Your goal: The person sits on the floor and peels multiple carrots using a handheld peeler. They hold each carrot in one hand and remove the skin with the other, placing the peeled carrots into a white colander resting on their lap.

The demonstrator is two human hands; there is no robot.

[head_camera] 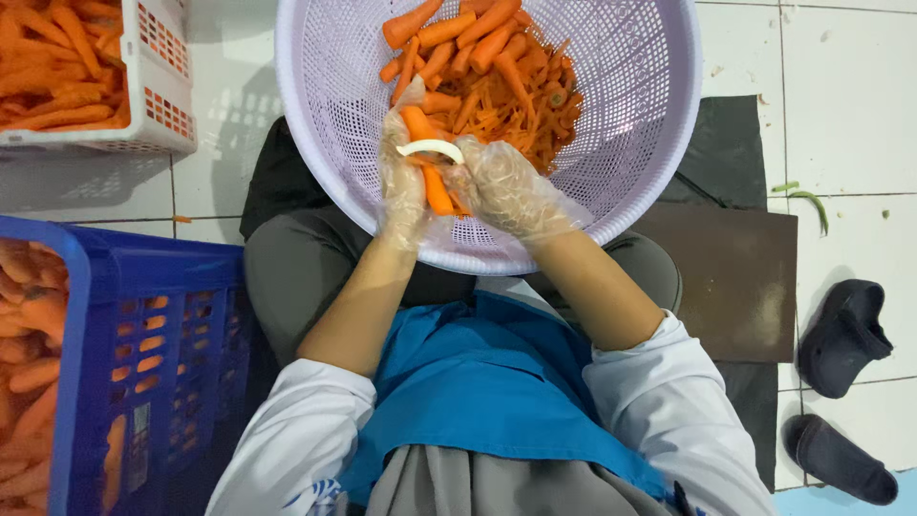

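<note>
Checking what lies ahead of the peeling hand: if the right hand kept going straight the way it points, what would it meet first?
The right hand, holding a white peeler, points toward the carrot in the left hand; it would likely meet that carrot first, though depth is unclear.

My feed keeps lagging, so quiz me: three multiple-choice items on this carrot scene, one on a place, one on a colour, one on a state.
1. Where is the carrot being held?
A. Over the round basket
B. Over the blue crate
C. On the floor tiles

2. What colour is the round basket?
A. Green
B. Pale lilac
C. Black

3. How are the hands covered?
A. Bare
B. Thick rubber gloves
C. Thin clear gloves

Answers: 1 A, the left hand grips the carrot above the round basket. 2 B, its mesh wall is pale lilac. 3 C, clear film wrinkles over both, the right hand holding a white peeler.
</note>
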